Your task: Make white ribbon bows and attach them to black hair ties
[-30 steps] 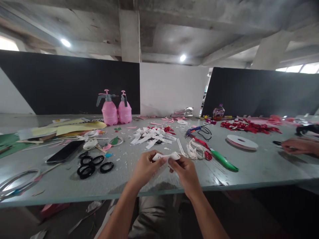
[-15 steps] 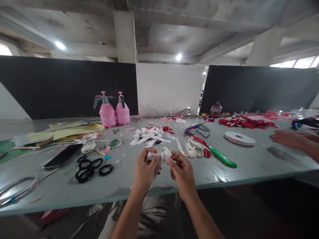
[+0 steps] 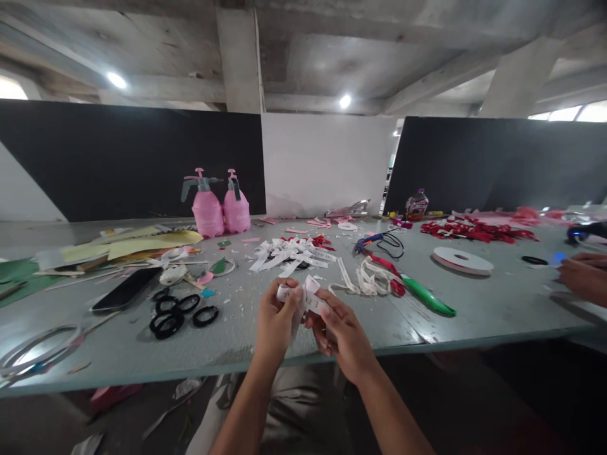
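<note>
Over grey table [image 3: 227, 344], pinching white ribbon [image 3: 311, 287] between left hand [image 3: 275, 322] and right hand [image 3: 348, 333], with fingers closed on it from either side. Long axis roughly crosswise, about equally near to both. Beyond the grip, pile of white strips [image 3: 287, 253].

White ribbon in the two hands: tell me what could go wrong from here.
The white ribbon is pinched by the fingers of the left grip and right grip, so its folds might slip loose. If dropped, it could get mixed up with the pile of white strips beyond. The tangled ribbon past the right grip might snag a finger.
</note>
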Demonstrator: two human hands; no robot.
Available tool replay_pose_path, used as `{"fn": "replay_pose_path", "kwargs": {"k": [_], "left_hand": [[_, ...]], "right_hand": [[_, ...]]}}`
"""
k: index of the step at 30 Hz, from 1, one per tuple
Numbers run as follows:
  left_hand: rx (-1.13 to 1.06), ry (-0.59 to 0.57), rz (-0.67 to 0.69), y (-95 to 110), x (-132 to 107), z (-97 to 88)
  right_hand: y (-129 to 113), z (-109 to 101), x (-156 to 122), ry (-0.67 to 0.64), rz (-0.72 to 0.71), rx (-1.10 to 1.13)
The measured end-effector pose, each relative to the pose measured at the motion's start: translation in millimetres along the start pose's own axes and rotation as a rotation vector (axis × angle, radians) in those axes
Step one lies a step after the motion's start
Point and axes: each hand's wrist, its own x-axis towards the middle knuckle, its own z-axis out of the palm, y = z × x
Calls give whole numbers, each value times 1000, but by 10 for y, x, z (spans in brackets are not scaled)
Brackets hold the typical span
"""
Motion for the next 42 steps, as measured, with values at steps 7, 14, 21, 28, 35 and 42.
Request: {"fn": "replay_pose_path", "kwargs": {"k": [7, 14, 21, 28, 35, 42], "left_hand": [[-114, -48, -90, 60, -15, -24], [41, -94, -82, 135, -30, -94], [261, -189, -86, 209, -18, -134], [230, -267, -133, 237, -50, -125], [205, -228, -42, 186, -34, -134], [225, 17, 458, -106, -251, -176]], "right_hand": [[-69, -71, -30, -93, -111, -228], [-240, -39, -114, -169, -313, -601], [-212, -64, -92, -50, -411, -706], [-188, 3, -144, -245, 3, -107], [-155, 51, -106, -6, -177, -383], [-59, 153, -63, 201, -148, 52]]}}
